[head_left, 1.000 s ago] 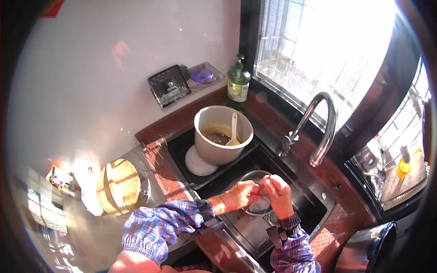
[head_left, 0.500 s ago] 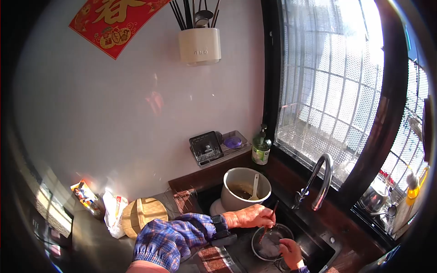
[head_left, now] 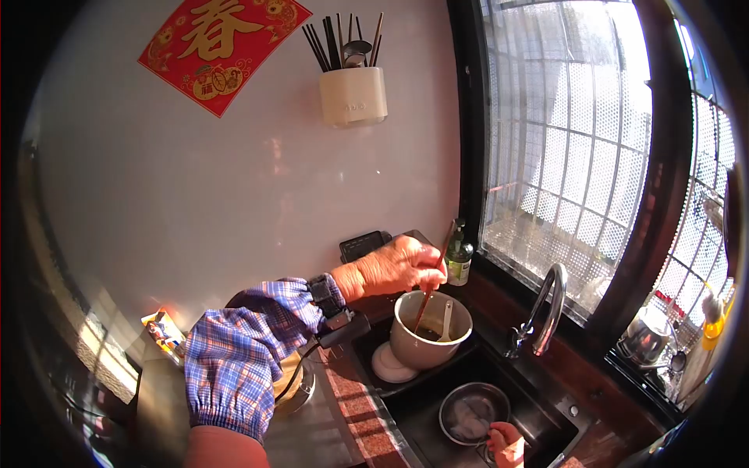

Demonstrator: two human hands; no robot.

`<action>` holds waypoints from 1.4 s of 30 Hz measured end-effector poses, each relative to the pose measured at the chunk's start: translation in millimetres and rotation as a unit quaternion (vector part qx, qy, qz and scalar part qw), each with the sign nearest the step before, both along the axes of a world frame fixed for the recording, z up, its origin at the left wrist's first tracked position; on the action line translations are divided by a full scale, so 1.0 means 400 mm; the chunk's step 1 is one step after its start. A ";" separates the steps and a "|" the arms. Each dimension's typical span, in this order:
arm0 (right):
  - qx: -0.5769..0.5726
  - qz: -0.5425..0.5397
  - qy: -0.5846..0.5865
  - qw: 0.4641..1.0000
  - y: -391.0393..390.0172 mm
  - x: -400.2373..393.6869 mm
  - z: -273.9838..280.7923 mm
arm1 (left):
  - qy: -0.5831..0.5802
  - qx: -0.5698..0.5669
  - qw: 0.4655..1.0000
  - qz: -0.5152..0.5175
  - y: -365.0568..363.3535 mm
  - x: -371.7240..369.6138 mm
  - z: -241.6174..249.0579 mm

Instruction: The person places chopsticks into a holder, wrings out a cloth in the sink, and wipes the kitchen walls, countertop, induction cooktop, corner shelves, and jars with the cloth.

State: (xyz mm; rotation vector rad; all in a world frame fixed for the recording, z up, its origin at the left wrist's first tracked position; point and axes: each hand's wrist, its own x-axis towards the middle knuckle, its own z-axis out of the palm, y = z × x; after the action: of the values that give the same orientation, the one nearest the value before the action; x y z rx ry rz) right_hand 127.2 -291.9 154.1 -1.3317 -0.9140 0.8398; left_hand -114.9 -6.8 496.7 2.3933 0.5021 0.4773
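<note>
My left hand is closed around reddish-brown chopsticks, held steeply with their lower ends down inside a light grey pot. Brownish liquid shows in the pot, and a pale spoon leans against its inner wall. At the lower right, my right hand pinches the near edge of a round metal bowl. Pale, whitish pieces lie in this bowl, which is in the dark sink.
A curved faucet rises right of the pot. Behind the pot stands a green pump bottle. A whitish round item sits beside the pot's base. My left sleeve partly covers a wooden lid. A utensil holder hangs on the wall.
My left hand has lifted the chopsticks out of the metal bowl and moved them up and left into the pot. My right hand has shifted to the bowl's near edge. The view has shifted slightly.
</note>
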 end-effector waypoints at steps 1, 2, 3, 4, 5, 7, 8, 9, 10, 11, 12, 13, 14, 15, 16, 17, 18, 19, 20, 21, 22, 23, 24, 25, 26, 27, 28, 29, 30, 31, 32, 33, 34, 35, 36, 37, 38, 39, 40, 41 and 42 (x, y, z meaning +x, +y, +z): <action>-0.001 0.002 0.032 0.999 0.008 -0.002 -0.002 | -0.069 -0.086 0.993 0.051 -0.013 -0.028 0.076; 0.015 0.000 0.031 0.999 0.013 0.007 -0.054 | -0.162 -0.015 0.985 0.057 0.006 -0.063 0.137; 0.019 0.003 0.031 0.999 0.016 0.018 -0.080 | -0.226 0.056 0.967 0.099 0.012 -0.104 0.212; 0.000 0.002 0.010 1.000 0.016 0.026 -0.100 | -0.279 0.109 0.945 0.129 0.023 -0.143 0.288; -0.016 -0.001 -0.011 1.000 0.019 0.033 -0.129 | -0.339 0.192 0.899 0.201 0.042 -0.172 0.356; 0.005 -0.034 -0.126 0.991 0.033 0.040 -0.195 | -0.406 0.290 0.833 0.239 0.077 -0.235 0.482; 0.037 -0.028 -0.160 0.986 0.033 0.033 -0.192 | -0.424 0.339 0.800 0.256 0.085 -0.251 0.529; 0.069 -0.021 -0.195 0.978 0.037 0.018 -0.187 | -0.439 0.387 0.764 0.273 0.096 -0.266 0.574; 0.144 -0.025 -0.309 0.940 0.030 -0.015 -0.062 | -0.448 0.394 0.754 0.276 0.120 -0.281 0.617; -0.038 0.010 -0.085 0.996 0.020 -0.018 -0.123 | -0.457 0.402 0.743 0.278 0.140 -0.291 0.656; -0.043 0.015 -0.114 0.992 0.019 -0.027 -0.096 | -0.434 0.412 0.739 0.308 0.145 -0.290 0.685; -0.047 0.021 -0.142 0.989 0.015 -0.045 -0.057 | -0.434 0.413 0.738 0.311 0.174 -0.290 0.713; -0.046 0.026 -0.145 0.988 0.015 -0.063 -0.026 | -0.444 0.395 0.753 0.283 0.201 -0.291 0.738; -0.019 0.008 -0.176 0.984 0.012 -0.082 0.001 | -0.451 0.375 0.768 0.257 0.231 -0.296 0.754; 0.006 -0.012 -0.206 0.978 0.010 -0.093 0.014 | -0.445 0.365 0.774 0.262 0.253 -0.292 0.761; 0.004 -0.012 -0.205 0.979 0.011 -0.097 0.010 | -0.440 0.355 0.782 0.264 0.275 -0.281 0.767; -0.014 -0.007 -0.198 0.980 0.005 -0.097 0.001 | -0.435 0.377 0.760 0.302 0.297 -0.267 0.768; -0.031 -0.006 -0.193 0.981 0.002 -0.094 -0.007 | -0.438 0.374 0.761 0.299 0.317 -0.265 0.764; -0.033 -0.012 -0.195 0.980 -0.003 -0.092 -0.013 | -0.435 0.361 0.764 0.311 0.339 -0.262 0.756; -0.037 -0.010 -0.212 0.977 -0.005 -0.090 -0.018 | -0.433 0.349 0.767 0.320 0.350 -0.249 0.751; -0.040 -0.010 -0.228 0.973 -0.005 -0.090 -0.020 | -0.404 0.378 0.761 0.340 0.358 -0.233 0.734; -0.042 -0.021 -0.228 0.973 -0.006 -0.091 -0.018 | -0.416 0.340 0.771 0.342 0.374 -0.226 0.730; -0.020 -0.029 -0.247 0.968 -0.013 -0.095 -0.017 | -0.404 0.343 0.771 0.355 0.377 -0.216 0.718; 0.002 -0.037 -0.265 0.964 -0.016 -0.100 -0.014 | -0.391 0.346 0.770 0.367 0.372 -0.208 0.701; -0.002 -0.050 -0.262 0.964 -0.015 -0.102 -0.003 | -0.379 0.360 0.779 0.347 0.363 -0.197 0.688; -0.008 -0.033 -0.254 0.967 -0.014 -0.104 0.014 | -0.320 0.358 0.776 0.409 0.398 -0.194 0.702; -0.015 -0.024 -0.244 0.969 -0.022 -0.107 0.023 | -0.348 0.415 0.729 0.418 0.440 -0.186 0.696; 0.033 -0.045 -0.280 0.958 -0.020 -0.108 0.011 | -0.335 0.433 0.717 0.432 0.471 -0.180 0.694; -0.003 -0.044 -0.251 0.967 -0.029 -0.115 0.023 | -0.330 0.430 0.722 0.430 0.494 -0.173 0.686; -0.035 -0.039 -0.221 0.974 -0.028 -0.122 0.038 | -0.310 0.435 0.721 0.442 0.513 -0.175 0.673; -0.050 -0.039 -0.183 0.981 -0.030 -0.127 0.039 | -0.282 0.475 0.694 0.462 0.509 -0.167 0.660; -0.061 -0.050 -0.180 0.981 -0.031 -0.136 0.054 | -0.281 0.475 0.692 0.465 0.514 -0.170 0.651; -0.039 -0.055 -0.209 0.976 -0.030 -0.144 0.076 | -0.272 0.481 0.673 0.492 0.531 -0.174 0.651; -0.018 -0.058 -0.239 0.969 -0.036 -0.150 0.082 | -0.311 0.503 0.649 0.478 0.566 -0.190 0.652; -0.005 -0.054 -0.259 0.964 -0.039 -0.146 0.065 | -0.311 0.522 0.624 0.490 0.556 -0.197 0.647; 0.009 -0.052 -0.278 0.959 -0.040 -0.140 0.045 | -0.322 0.498 0.637 0.493 0.556 -0.209 0.646; -0.100 -0.011 -0.167 0.981 -0.055 -0.141 0.047 | -0.338 0.514 0.620 0.487 0.560 -0.217 0.642; -0.131 -0.016 -0.131 0.983 -0.063 -0.147 0.058 | -0.356 0.496 0.650 0.453 0.547 -0.227 0.620; -0.075 -0.021 -0.132 0.988 -0.075 -0.140 0.004 | -0.364 0.490 0.672 0.418 0.536 -0.225 0.590; -0.099 -0.002 -0.187 0.977 -0.098 -0.137 0.000 | -0.373 0.445 0.741 0.338 0.580 -0.244 0.565; -0.050 -0.014 -0.299 0.953 -0.106 -0.125 -0.002 | -0.343 0.491 0.733 0.322 0.567 -0.222 0.508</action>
State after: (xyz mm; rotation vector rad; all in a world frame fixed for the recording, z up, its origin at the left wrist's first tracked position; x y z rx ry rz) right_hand 77.4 -334.4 153.5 -1.7250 -1.3266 0.4606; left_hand -203.5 220.0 700.1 2.5453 0.8505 2.3324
